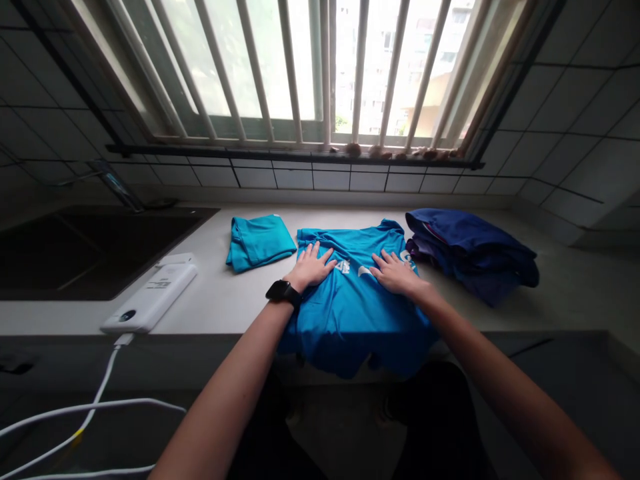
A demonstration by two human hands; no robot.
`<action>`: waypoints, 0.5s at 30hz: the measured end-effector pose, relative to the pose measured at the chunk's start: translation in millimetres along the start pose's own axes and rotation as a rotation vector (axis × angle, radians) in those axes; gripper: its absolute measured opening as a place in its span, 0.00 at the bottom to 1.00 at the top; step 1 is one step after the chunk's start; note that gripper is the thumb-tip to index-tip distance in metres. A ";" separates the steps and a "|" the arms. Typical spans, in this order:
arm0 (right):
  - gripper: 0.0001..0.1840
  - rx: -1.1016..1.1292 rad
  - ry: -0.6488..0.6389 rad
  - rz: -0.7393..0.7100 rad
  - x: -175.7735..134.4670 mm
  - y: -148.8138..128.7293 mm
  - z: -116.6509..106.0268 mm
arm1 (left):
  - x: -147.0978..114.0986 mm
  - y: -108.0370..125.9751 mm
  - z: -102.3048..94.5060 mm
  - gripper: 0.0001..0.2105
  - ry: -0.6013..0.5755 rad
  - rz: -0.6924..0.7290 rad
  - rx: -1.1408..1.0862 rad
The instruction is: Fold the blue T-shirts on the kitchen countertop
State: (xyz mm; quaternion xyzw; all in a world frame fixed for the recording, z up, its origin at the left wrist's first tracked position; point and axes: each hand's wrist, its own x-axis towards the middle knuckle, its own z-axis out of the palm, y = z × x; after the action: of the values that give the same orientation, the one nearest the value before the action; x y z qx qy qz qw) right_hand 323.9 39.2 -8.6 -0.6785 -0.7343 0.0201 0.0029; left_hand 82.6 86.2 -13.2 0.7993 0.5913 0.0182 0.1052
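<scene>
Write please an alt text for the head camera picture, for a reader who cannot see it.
Both hands, left hand and right hand, lie flat on a bright blue shirt spread on a counter under a barred window. A folded teal shirt lies to its left, a dark blue pile to its right.

White lettering — partly under hands
</scene>
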 end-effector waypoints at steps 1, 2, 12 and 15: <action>0.34 0.005 -0.027 0.017 -1.8 1.8 3.0 | 5.7 -1.5 -2.1 0.32 -0.004 0.003 0.010; 0.36 0.015 -0.050 0.038 -1.1 3.4 4.5 | 10.9 -3.4 -4.3 0.32 -0.007 0.011 0.021; 0.35 0.079 -0.023 -0.040 54.3 12.0 1.9 | -24.7 -18.5 3.0 0.28 0.217 0.132 0.201; 0.35 0.085 -0.004 -0.069 66.3 12.3 2.2 | -45.7 -23.8 21.2 0.28 0.220 0.175 0.164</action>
State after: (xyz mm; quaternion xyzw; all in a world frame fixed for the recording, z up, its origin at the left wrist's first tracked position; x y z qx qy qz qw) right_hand 330.8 106.2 -12.7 -0.6521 -0.7556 0.0525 0.0312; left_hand 49.8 46.4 -34.0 0.8469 0.5269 0.0668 -0.0277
